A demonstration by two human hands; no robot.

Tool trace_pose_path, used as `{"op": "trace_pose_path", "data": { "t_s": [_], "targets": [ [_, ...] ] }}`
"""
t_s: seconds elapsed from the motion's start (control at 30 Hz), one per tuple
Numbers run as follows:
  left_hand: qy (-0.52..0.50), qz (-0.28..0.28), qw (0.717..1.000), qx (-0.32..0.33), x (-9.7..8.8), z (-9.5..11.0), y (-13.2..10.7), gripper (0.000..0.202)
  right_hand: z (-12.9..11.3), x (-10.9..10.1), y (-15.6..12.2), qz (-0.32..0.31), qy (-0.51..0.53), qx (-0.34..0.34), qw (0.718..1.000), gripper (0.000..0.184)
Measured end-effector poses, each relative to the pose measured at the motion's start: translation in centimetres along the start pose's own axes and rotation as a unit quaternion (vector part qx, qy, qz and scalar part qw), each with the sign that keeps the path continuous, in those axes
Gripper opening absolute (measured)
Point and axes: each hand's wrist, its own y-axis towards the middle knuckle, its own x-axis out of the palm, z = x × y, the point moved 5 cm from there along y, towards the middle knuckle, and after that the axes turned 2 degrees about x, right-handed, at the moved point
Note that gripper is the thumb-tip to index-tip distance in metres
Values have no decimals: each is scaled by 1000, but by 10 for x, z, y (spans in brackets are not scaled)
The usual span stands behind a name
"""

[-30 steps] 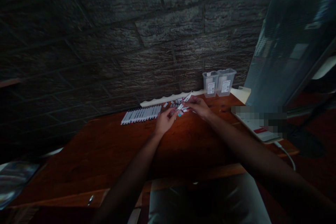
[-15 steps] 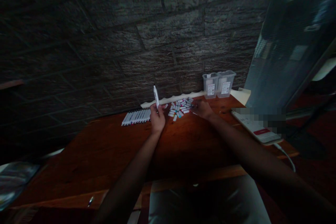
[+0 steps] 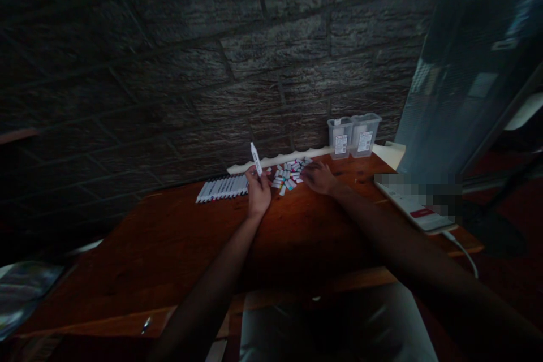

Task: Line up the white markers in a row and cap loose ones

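A white marker (image 3: 256, 159) with dark print on its barrel stands nearly upright in my left hand (image 3: 259, 192), its upper end pointing at the wall. The fingers are closed round the lower part, which they hide. Just right of it lies a loose pile of short white marker caps (image 3: 288, 176), some with coloured ends. My right hand (image 3: 319, 177) reaches over the right side of that pile, fingers spread among the caps; whether they touch one is too dark to see. Left of my left hand lies a row of white markers (image 3: 220, 188), side by side.
Two clear plastic containers (image 3: 340, 145) with labels stand against the brick wall, behind a wavy white strip (image 3: 292, 157). On the right of the wooden table (image 3: 169, 249) a tablet-like device (image 3: 418, 209) lies with a white cable (image 3: 460, 246). A small metal object (image 3: 146, 325) sits at the front edge.
My left hand has shifted slightly right with the marker, and the dark tip at the marker's top no longer shows. My right hand has moved a little left, further over the caps.
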Motion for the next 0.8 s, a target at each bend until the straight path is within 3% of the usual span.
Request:
{"op": "trace_pose_path", "data": {
  "t_s": [0.43, 0.8],
  "targets": [
    [37, -44, 998, 12, 4, 3, -4, 34, 2, 15, 6, -1, -23, 26, 999, 41],
    [53, -48, 997, 22, 3, 5, -3, 35, 5, 1, 3, 25, 3, 7, 1000, 36]
  ]
}}
